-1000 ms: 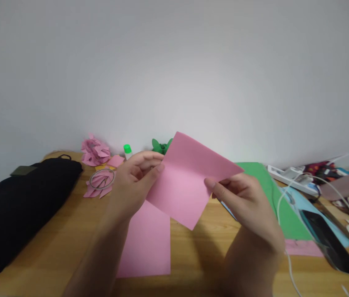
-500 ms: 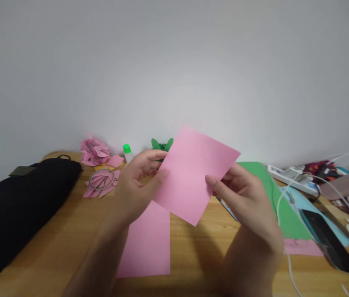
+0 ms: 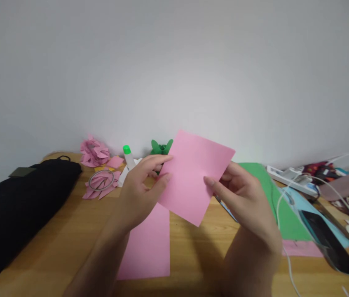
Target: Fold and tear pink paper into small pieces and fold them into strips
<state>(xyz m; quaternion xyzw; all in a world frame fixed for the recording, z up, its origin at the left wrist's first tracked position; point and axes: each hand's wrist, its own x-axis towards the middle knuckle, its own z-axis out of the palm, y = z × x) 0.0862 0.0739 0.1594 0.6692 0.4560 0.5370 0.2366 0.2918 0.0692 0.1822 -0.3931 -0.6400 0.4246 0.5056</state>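
A pink sheet of paper (image 3: 194, 177) is held up, tilted, above the table between both hands. My right hand (image 3: 239, 192) pinches its right edge, thumb on the near face and fingers behind. At the left edge, my left hand (image 3: 143, 189) has its thumb on the near face and its forefinger along the upper side, so the sheet sits in its grip. Below lies a second, larger pink sheet (image 3: 149, 247), flat on the wooden table and partly covered by my left forearm.
Crumpled pink paper (image 3: 94, 152), a metal ring (image 3: 101, 180) on pink scraps and a green-capped glue stick (image 3: 127, 156) stand at the back left. A black bag (image 3: 26, 206) lies left. On the right are green paper (image 3: 285, 214), a phone (image 3: 329, 243), a white cable and a power strip (image 3: 291, 179).
The held pink sheet has turned slightly and its top has shifted a little left. My left fingers have straightened somewhat along its edge. My right hand keeps its pinch.
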